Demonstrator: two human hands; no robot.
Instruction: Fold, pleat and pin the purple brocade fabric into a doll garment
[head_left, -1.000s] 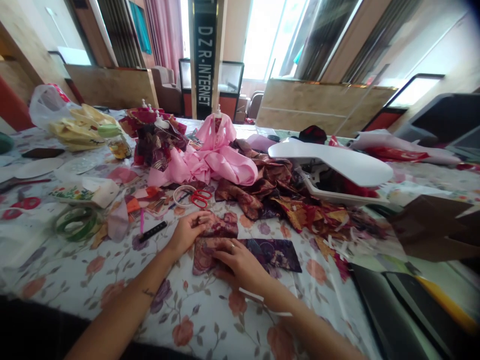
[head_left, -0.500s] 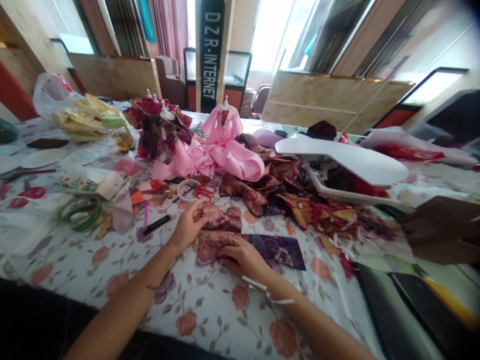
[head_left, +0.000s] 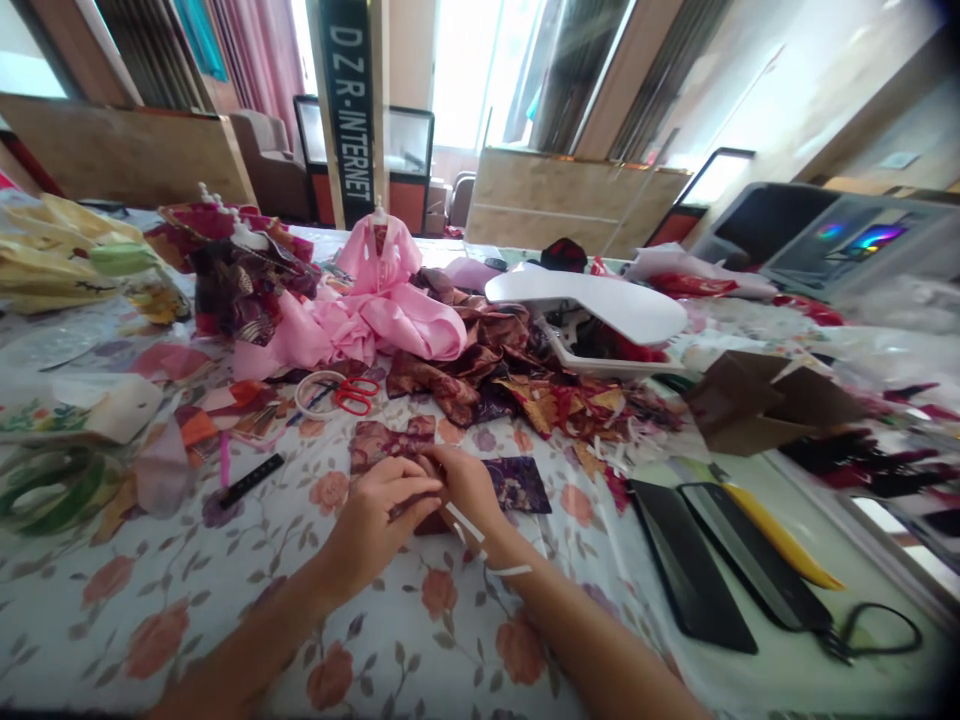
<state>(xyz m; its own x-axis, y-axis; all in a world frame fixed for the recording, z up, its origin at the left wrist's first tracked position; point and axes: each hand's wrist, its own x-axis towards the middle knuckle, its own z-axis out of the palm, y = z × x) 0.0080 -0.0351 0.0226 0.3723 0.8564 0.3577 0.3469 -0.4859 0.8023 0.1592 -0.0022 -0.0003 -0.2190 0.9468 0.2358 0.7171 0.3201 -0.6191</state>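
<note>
While the left grip [head_left: 386,510] and right grip [head_left: 461,485] meet, fingers bunched narrow, I cannot tell whether either pinches cloth. Beneath and just beyond lie the red cloth [head_left: 375,447] and purple strip [head_left: 525,485], nearer the surface's [head_left: 405,625] near edge; smoothing both flat should keep their edges true.

Dark patterned strip [head_left: 523,484] partly hidden behind the right hand [head_left: 466,488]; yellow cloth [head_left: 56,255] cut off at left.

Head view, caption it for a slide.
Left hand and right hand close together over patterned fabric, scissors and pink dress beyond.
</note>
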